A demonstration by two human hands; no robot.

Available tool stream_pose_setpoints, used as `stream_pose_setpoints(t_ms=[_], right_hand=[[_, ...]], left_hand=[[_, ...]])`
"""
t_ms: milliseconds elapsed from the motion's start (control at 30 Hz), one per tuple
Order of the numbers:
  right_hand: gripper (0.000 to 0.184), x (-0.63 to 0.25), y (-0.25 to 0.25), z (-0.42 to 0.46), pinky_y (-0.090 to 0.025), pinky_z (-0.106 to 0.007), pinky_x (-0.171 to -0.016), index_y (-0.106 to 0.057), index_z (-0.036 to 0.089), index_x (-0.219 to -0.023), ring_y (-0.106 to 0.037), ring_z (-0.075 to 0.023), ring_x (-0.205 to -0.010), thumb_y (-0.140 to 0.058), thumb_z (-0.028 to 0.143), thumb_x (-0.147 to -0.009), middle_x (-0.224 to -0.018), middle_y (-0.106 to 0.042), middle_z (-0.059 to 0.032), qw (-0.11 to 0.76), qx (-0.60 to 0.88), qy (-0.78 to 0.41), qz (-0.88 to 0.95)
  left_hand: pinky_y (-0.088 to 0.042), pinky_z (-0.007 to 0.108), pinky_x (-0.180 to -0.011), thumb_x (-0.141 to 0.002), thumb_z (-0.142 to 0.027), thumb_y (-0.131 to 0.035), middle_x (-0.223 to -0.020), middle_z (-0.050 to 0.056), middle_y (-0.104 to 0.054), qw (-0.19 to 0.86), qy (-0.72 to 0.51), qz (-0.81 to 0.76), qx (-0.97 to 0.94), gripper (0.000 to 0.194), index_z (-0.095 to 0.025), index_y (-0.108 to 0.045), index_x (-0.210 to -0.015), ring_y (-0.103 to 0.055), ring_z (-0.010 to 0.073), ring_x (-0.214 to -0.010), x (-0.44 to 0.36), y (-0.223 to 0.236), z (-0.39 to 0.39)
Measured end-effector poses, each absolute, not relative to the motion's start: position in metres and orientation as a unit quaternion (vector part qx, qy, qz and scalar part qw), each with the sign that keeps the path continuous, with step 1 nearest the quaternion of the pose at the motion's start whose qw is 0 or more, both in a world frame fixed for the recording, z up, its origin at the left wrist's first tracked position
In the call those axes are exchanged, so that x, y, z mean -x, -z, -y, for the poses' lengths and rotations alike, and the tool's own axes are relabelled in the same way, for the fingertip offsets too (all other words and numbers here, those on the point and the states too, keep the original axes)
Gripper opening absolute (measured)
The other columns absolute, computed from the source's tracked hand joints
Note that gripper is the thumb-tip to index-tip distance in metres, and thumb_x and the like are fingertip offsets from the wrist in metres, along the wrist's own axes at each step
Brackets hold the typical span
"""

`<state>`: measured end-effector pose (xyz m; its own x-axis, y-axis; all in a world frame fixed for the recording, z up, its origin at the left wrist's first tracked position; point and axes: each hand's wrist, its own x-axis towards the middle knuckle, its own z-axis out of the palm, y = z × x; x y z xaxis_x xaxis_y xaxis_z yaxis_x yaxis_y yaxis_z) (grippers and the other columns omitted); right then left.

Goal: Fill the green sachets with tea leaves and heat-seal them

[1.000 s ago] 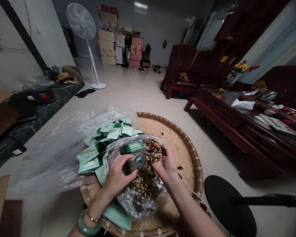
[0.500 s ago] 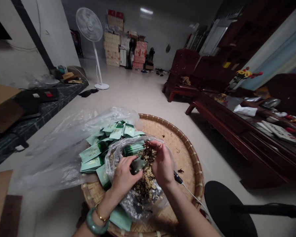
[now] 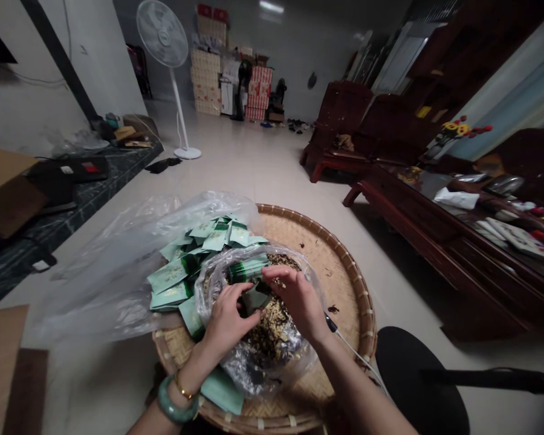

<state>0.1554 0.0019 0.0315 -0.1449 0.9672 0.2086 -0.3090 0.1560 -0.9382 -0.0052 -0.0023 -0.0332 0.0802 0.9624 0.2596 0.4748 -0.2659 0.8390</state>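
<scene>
My left hand (image 3: 229,317) grips a small green sachet (image 3: 256,300) between thumb and fingers, its mouth facing up. Over that mouth my right hand (image 3: 301,302) is cupped, fingers bent together around some dark dried herb mix; its thumb is mostly hidden. Both hands are above a clear plastic bag (image 3: 202,284) with its rim rolled open. Loose brown and pale dried mix (image 3: 274,329) fills the bag. A neat stack of green sachets (image 3: 250,267) lies inside at the back. More green sachets (image 3: 168,278) are heaped to the left.
A round woven bamboo tray (image 3: 347,284) carries the bag and sachets. Large clear plastic sheeting (image 3: 113,284) spreads off its left side. A white cable (image 3: 353,349) crosses the right rim. A black round base (image 3: 419,380) stands right, cardboard (image 3: 2,356) left, a dark wooden table (image 3: 412,241) beyond.
My right hand has brought the pinched clump of dried mix left and over the sachet's mouth, tipping its fingers down. My left hand keeps the sachet in nearly the same place.
</scene>
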Motion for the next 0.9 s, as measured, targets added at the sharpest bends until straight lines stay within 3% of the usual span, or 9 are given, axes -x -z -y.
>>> stream_pose_setpoints(t_ms=[133, 267, 433, 567, 700, 900], right_hand=[[0.036, -0.171, -0.025, -0.015, -0.050, -0.039, -0.089, -0.067, 0.023, -0.093, -0.059, -0.0213, -0.100, -0.043, 0.050, -0.091, -0.101, -0.064, -0.0055, 0.559, 0.410, -0.507, 0.512], [0.016, -0.180, 0.006, -0.021, -0.051, -0.039, -0.082, -0.066, 0.021, -0.095, -0.061, -0.0207, -0.086, -0.054, 0.023, -0.084, -0.091, -0.067, -0.0055, 0.380, 0.513, -0.355, 0.683], [0.053, -0.164, 0.030, -0.026, -0.043, -0.037, -0.096, -0.058, 0.018, -0.121, -0.056, -0.0226, -0.109, -0.047, -0.004, -0.074, -0.119, -0.060, -0.0120, 0.207, 0.493, -0.245, 0.809], [0.049, -0.147, 0.031, -0.036, -0.044, -0.033, -0.089, -0.060, 0.023, -0.117, -0.056, -0.0214, -0.104, -0.048, -0.003, -0.077, -0.113, -0.060, -0.0092, 0.144, 0.516, -0.211, 0.818], [0.031, -0.147, 0.033, -0.043, -0.045, -0.028, -0.080, -0.067, 0.021, -0.096, -0.059, -0.0183, -0.090, -0.054, 0.001, -0.077, -0.097, -0.063, -0.0055, 0.174, 0.503, -0.240, 0.812], [0.008, -0.172, 0.005, -0.041, -0.047, -0.029, -0.067, -0.068, 0.017, -0.077, -0.061, -0.0165, -0.071, -0.064, 0.012, -0.072, -0.075, -0.067, -0.0010, 0.381, 0.490, -0.344, 0.704]], left_hand=[[-0.059, 0.032, -0.069, -0.069, -0.031, -0.067, -0.102, 0.008, -0.066, 0.343, -0.427, -0.547, -0.633, 0.041, -0.017, -0.060, -0.107, -0.067, 0.0204, -0.083, 0.018, 0.033, 0.000], [-0.060, 0.033, -0.073, -0.068, -0.037, -0.070, -0.100, 0.007, -0.068, 0.385, -0.469, -0.552, -0.572, 0.052, -0.015, -0.057, -0.113, -0.070, 0.0191, -0.076, 0.035, 0.028, -0.005], [-0.060, 0.037, -0.079, -0.067, -0.036, -0.071, -0.111, 0.009, -0.068, 0.387, -0.495, -0.526, -0.573, 0.055, -0.017, -0.057, -0.117, -0.070, 0.0224, -0.088, 0.041, 0.022, -0.009], [-0.058, 0.037, -0.084, -0.069, -0.033, -0.069, -0.118, 0.011, -0.065, 0.390, -0.482, -0.520, -0.587, 0.055, -0.016, -0.056, -0.120, -0.068, 0.0232, -0.096, 0.037, 0.021, -0.008], [-0.059, 0.034, -0.083, -0.071, -0.031, -0.067, -0.123, 0.011, -0.062, 0.394, -0.469, -0.517, -0.598, 0.053, -0.016, -0.055, -0.121, -0.066, 0.0230, -0.102, 0.035, 0.018, -0.007], [-0.059, 0.032, -0.080, -0.073, -0.026, -0.064, -0.123, 0.010, -0.061, 0.378, -0.440, -0.506, -0.638, 0.051, -0.019, -0.054, -0.123, -0.066, 0.0207, -0.099, 0.032, 0.016, -0.006]])
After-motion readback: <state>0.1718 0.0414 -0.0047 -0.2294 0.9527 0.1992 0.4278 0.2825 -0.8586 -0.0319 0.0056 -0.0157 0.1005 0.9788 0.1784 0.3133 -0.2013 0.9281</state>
